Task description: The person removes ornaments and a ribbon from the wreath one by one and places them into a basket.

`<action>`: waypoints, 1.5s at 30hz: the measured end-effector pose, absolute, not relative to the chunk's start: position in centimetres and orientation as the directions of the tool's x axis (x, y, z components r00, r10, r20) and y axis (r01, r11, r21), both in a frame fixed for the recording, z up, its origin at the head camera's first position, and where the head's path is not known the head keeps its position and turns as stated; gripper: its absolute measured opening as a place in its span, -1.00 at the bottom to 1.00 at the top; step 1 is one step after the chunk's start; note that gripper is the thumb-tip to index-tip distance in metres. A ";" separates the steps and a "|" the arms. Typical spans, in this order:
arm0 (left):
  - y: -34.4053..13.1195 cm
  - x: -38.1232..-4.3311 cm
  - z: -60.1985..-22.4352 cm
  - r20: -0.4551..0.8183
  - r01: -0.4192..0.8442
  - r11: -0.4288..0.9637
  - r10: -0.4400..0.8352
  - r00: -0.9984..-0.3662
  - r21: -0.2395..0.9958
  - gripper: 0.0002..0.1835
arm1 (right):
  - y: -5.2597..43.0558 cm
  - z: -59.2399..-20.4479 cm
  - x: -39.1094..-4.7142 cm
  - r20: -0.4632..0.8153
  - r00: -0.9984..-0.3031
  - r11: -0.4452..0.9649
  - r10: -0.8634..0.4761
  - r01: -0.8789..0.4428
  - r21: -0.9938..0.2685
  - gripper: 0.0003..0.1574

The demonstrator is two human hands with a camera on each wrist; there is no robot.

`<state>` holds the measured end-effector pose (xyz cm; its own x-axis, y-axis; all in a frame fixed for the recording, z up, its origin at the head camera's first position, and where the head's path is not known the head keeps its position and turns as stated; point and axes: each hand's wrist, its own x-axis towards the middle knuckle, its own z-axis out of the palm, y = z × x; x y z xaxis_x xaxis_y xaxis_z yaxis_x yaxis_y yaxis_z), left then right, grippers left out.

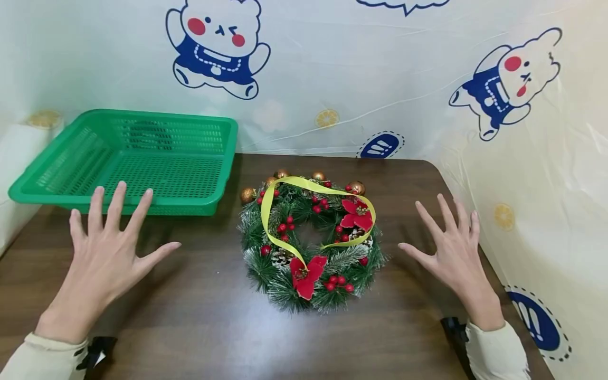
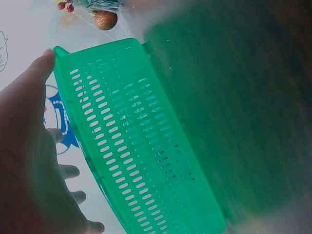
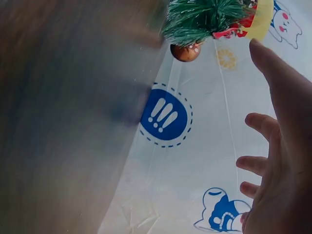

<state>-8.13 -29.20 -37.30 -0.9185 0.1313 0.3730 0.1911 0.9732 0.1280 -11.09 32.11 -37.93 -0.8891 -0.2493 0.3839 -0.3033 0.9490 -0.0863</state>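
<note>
A green wreath (image 1: 261, 269) with red berries, pinecones, red flowers and gold balls lies on the table. Across its top runs a loose yellow ribbon (image 1: 304, 182). My left hand (image 1: 106, 253), fingers spread, hovers left of the wreath and in front of the green basket (image 1: 209, 207); it holds nothing. To the right of the wreath, my right hand (image 1: 456, 253) is also spread, with nothing in it. In the left wrist view the basket (image 2: 122, 131) shows beyond the fingers. The right wrist view catches part of the wreath (image 3: 204, 22) past the thumb.
The basket stands at the back left of the brown wooden table (image 1: 228, 338). Behind and to the right hangs a pale sheet (image 1: 342, 63) printed with cartoon bears. A white roll-like object (image 1: 19, 158) is partly hidden at the far left.
</note>
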 end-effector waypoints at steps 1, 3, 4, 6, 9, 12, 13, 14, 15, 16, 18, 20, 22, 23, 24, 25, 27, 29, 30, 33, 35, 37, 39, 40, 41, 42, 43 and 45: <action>-29.2 -8.2 -37.3 0.376 0.201 0.972 0.141 -0.916 0.126 0.21 | 32.0 -37.8 -11.0 0.384 -0.889 0.948 -0.251 -0.306 -0.089 0.20; -29.0 -8.4 -37.2 0.387 0.223 0.968 0.161 -0.908 0.119 0.20 | 31.8 -37.7 -10.9 0.387 -0.884 0.942 -0.261 -0.321 -0.098 0.18; -29.0 -8.5 -37.1 0.394 0.234 0.965 0.171 -0.903 0.117 0.19 | 31.7 -37.6 -10.9 0.386 -0.883 0.939 -0.268 -0.329 -0.101 0.18; -28.9 -8.5 -37.0 0.407 0.254 0.960 0.188 -0.894 0.116 0.18 | 31.4 -37.4 -10.8 0.388 -0.876 0.931 -0.286 -0.350 -0.104 0.18; -28.9 -8.4 -36.9 0.411 0.271 0.956 0.202 -0.889 0.116 0.16 | 30.9 -37.3 -10.6 0.395 -0.865 0.919 -0.311 -0.379 -0.107 0.18; -28.9 -8.3 -36.8 0.401 0.270 0.956 0.204 -0.893 0.116 0.16 | 30.6 -37.2 -10.4 0.407 -0.853 0.912 -0.326 -0.397 -0.104 0.18; -28.9 -8.3 -36.8 0.396 0.268 0.956 0.203 -0.896 0.117 0.16 | 30.5 -37.2 -10.3 0.410 -0.851 0.910 -0.328 -0.401 -0.103 0.18; -28.9 -8.3 -36.8 0.391 0.267 0.957 0.203 -0.898 0.116 0.17 | 30.4 -37.2 -10.3 0.411 -0.850 0.909 -0.330 -0.403 -0.102 0.18; -28.9 -8.2 -36.7 0.389 0.266 0.957 0.203 -0.899 0.116 0.17 | 30.4 -37.1 -10.2 0.413 -0.848 0.908 -0.333 -0.406 -0.101 0.18; -28.9 -8.2 -36.7 0.387 0.266 0.957 0.203 -0.899 0.117 0.17 | 30.3 -37.1 -10.2 0.415 -0.846 0.908 -0.335 -0.408 -0.098 0.18; -28.8 -8.2 -36.7 0.382 0.267 0.957 0.204 -0.901 0.118 0.17 | 30.2 -37.0 -10.1 0.416 -0.842 0.904 -0.342 -0.416 -0.099 0.18; -28.7 -8.1 -36.6 0.383 0.274 0.954 0.211 -0.900 0.120 0.16 | 30.1 -36.9 -10.0 0.414 -0.842 0.899 -0.347 -0.425 -0.111 0.17; -28.6 -8.0 -36.5 0.384 0.285 0.951 0.220 -0.897 0.122 0.14 | 29.8 -36.8 -9.8 0.409 -0.843 0.892 -0.349 -0.433 -0.131 0.16; -28.5 -7.9 -36.4 0.383 0.289 0.949 0.223 -0.896 0.123 0.12 | 29.7 -36.7 -9.7 0.404 -0.845 0.887 -0.350 -0.437 -0.146 0.15; -28.4 -7.8 -36.3 0.384 0.294 0.947 0.227 -0.895 0.126 0.11 | 29.5 -36.6 -9.6 0.398 -0.848 0.883 -0.351 -0.441 -0.159 0.15; -28.2 -7.8 -36.2 0.383 0.297 0.946 0.229 -0.895 0.129 0.09 | 29.3 -36.4 -9.5 0.392 -0.850 0.880 -0.351 -0.443 -0.172 0.14; -27.9 -7.7 -36.0 0.376 0.299 0.944 0.230 -0.898 0.136 0.07 | 28.9 -36.1 -9.3 0.382 -0.853 0.874 -0.355 -0.448 -0.188 0.12; -27.6 -7.7 -35.8 0.369 0.301 0.943 0.231 -0.900 0.144 0.05 | 28.5 -35.9 -9.1 0.375 -0.853 0.869 -0.363 -0.456 -0.195 0.10; -27.4 -7.6 -35.6 0.369 0.306 0.941 0.235 -0.899 0.146 0.04 | 28.2 -35.7 -9.0 0.373 -0.851 0.865 -0.369 -0.461 -0.197 0.09; -26.9 -7.6 -35.4 0.376 0.327 0.933 0.252 -0.891 0.149 0.02 | 27.5 -35.5 -8.7 0.367 -0.848 0.856 -0.383 -0.475 -0.204 0.05; -26.5 -7.6 -35.3 0.387 0.348 0.925 0.268 -0.882 0.151 0.01 | 27.2 -35.5 -8.5 0.358 -0.849 0.850 -0.388 -0.480 -0.217 0.03; -26.2 -7.6 -35.1 0.395 0.365 0.918 0.281 -0.875 0.157 -0.01 | 26.9 -35.6 -8.3 0.349 -0.854 0.847 -0.386 -0.478 -0.232 0.00; -25.9 -7.6 -35.0 0.401 0.379 0.911 0.290 -0.869 0.163 -0.03 | 26.7 -35.8 -8.2 0.340 -0.859 0.845 -0.382 -0.474 -0.248 -0.02; -25.7 -7.6 -34.9 0.405 0.386 0.907 0.294 -0.866 0.167 -0.04 | 26.6 -35.9 -8.1 0.335 -0.862 0.844 -0.381 -0.472 -0.253 -0.03; -25.6 -7.6 -34.8 0.409 0.392 0.904 0.297 -0.863 0.169 -0.04 | 26.5 -36.0 -8.1 0.333 -0.863 0.843 -0.381 -0.472 -0.259 -0.03; -25.4 -7.6 -34.7 0.413 0.398 0.901 0.301 -0.860 0.171 -0.05 | 26.4 -36.1 -8.0 0.330 -0.864 0.842 -0.381 -0.471 -0.263 -0.04; -25.3 -7.6 -34.6 0.418 0.403 0.898 0.304 -0.856 0.174 -0.06 | 26.3 -36.1 -8.0 0.327 -0.864 0.840 -0.382 -0.473 -0.267 -0.04; -25.1 -7.6 -34.4 0.424 0.411 0.894 0.308 -0.852 0.178 -0.07 | 26.1 -36.2 -7.9 0.321 -0.865 0.836 -0.386 -0.475 -0.275 -0.05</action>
